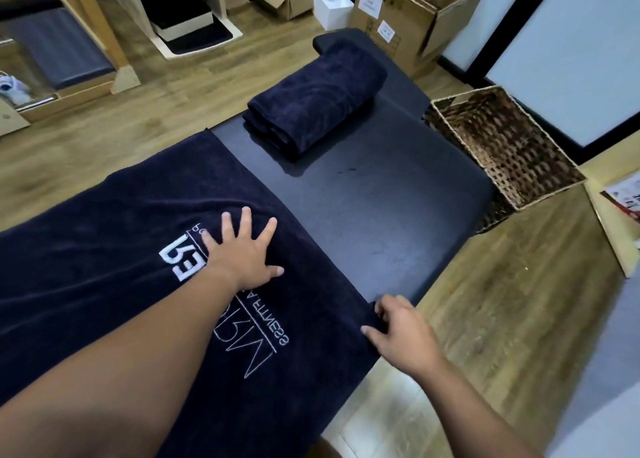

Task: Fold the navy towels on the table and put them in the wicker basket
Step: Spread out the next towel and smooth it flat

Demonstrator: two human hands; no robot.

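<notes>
A large navy towel (114,267) with white lettering lies spread flat across the near part of the black padded table (388,215). My left hand (242,250) presses flat on it with fingers spread, over the lettering. My right hand (401,329) grips the towel's corner at the table's right edge, fingers curled over the cloth. A second navy towel (318,97), folded into a thick bundle, sits at the far end of the table. The wicker basket (540,187) stands on the floor to the right of the table and looks empty.
Wooden floor surrounds the table. Cardboard boxes (408,18) stand behind the far end. Wooden frames with dark pads (62,49) sit at the back left. A flat box (620,215) lies on the floor right of the basket.
</notes>
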